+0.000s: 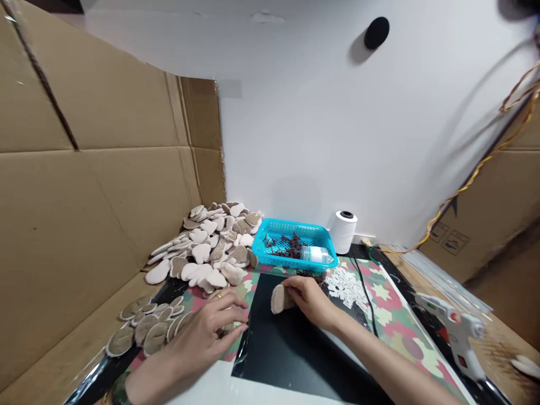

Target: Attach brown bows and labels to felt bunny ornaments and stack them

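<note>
My right hand point(307, 301) pinches a rounded beige felt piece point(280, 298) by its edge, above a black mat point(291, 351). My left hand point(206, 332) curls over a small beige piece point(228, 327), mostly hidden by the fingers. Beside that hand lie several overlapping padded pieces with brown centres and pale rims point(145, 327). Farther back rises a heap of pale heart-shaped pieces point(206, 242). White lacy cut-outs point(343, 288) lie just beyond my right hand, on a multicoloured patterned sheet point(392, 320).
A turquoise plastic basket point(295, 232) holds dark red bits and a small clear bottle. A white thread spool point(343, 232) stands beside it. A white hot glue gun point(455, 337) lies at right. Cardboard sheets point(93, 169) line the left side; twisted wires point(476, 174) cross the right.
</note>
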Available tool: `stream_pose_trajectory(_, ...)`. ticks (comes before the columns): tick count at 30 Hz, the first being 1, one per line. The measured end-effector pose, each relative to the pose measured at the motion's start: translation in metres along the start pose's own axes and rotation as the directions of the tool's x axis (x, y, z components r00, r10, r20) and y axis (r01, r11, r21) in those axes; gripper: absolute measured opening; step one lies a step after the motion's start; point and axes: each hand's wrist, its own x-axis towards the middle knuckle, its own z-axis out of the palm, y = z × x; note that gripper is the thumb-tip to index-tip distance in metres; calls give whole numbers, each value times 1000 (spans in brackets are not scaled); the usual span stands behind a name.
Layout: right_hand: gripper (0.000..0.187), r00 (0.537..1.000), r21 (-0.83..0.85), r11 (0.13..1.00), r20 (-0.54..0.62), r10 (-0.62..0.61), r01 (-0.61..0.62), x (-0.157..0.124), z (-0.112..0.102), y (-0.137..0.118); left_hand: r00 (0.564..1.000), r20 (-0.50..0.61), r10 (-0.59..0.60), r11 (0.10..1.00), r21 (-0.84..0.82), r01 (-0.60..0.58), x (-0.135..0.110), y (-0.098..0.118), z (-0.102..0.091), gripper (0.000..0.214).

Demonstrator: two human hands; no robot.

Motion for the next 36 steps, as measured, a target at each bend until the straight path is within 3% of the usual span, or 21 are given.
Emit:
stream_pose_trajectory(2,31,989,134,981,71,128,-137,-23,-13,4,995,-60,85,996,-36,-87,18,12,17,20)
stream_pose_trajectory(5,29,971,151,960,71,229,-237,-46,-17,13,982,-69,178,981,-62,-182,45,26,51,20)
stream_pose_trajectory(8,24,968,123,963,-43,246,-239,-58,-13,22,975,25,221,973,-71,-219,63,33,83,19)
stream_pose_trajectory(11,23,957,-2,988,-248,148,-153,-69,-9,27,976,66,206,978,-59,-203,68,31,100,19)
stream_pose_trajectory(14,18,929,-71,997,-370,-25,-2,-86,-6,25,982,64,178,984,-36,-176,64,29,105,20)
stream_pose_trajectory(17,13,941,-119,990,-320,-105,70,-103,-1,20,986,58,155,988,-32,-154,61,29,105,19)
stream_pose_trajectory(28,19,959,-288,953,-233,-162,92,-109,8,18,985,52,166,985,39,-168,60,33,105,19)
stream_pose_trajectory(36,16,990,-376,926,-111,-83,35,-102,-1,2,980,73,184,957,215,-195,69,31,102,23)
